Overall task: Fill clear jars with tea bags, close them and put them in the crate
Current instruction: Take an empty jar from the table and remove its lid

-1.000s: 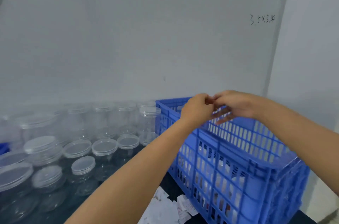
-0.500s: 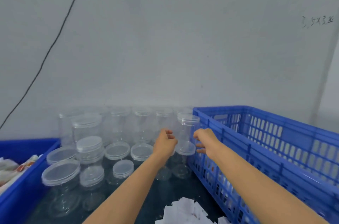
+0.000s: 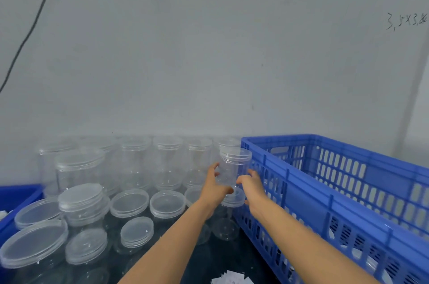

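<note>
While both hands close on the upper jar [image 3: 234, 168] of a two-high stack beside the blue crate [image 3: 336, 193], the step in hand appears to be fetching an empty jar for filling. The left hand [image 3: 214, 187] has its fingers curled round the jar's left wall; the right hand [image 3: 251, 185] has its fingers curled toward the right wall, and contact there appears made, though the clear plastic makes it hard to confirm. The jar stands upright, lid on, upon the lid of the lower jar [image 3: 229, 216].

Recommended handling: lift straight up so the lower jar is not dragged or toppled, keep the grip on the wall below the lid, and steer clear of the crate rim, which is just beside it. Thin clear plastic is likely to flex, so light pressure should suffice.

Containers: the rows of clear jars [image 3: 139, 190] along the wall, of several widths, all appear lidded and empty. The crate holds pale rounded shapes seen through its slots, probably filled jars, but this cannot be confirmed. A blue bin [image 3: 14, 197] at the left edge shows something pale inside, too little to identify. Small white packets [image 3: 229, 279] lie on the dark table [image 3: 232, 258] near the bottom edge, likely tea bags.
</note>
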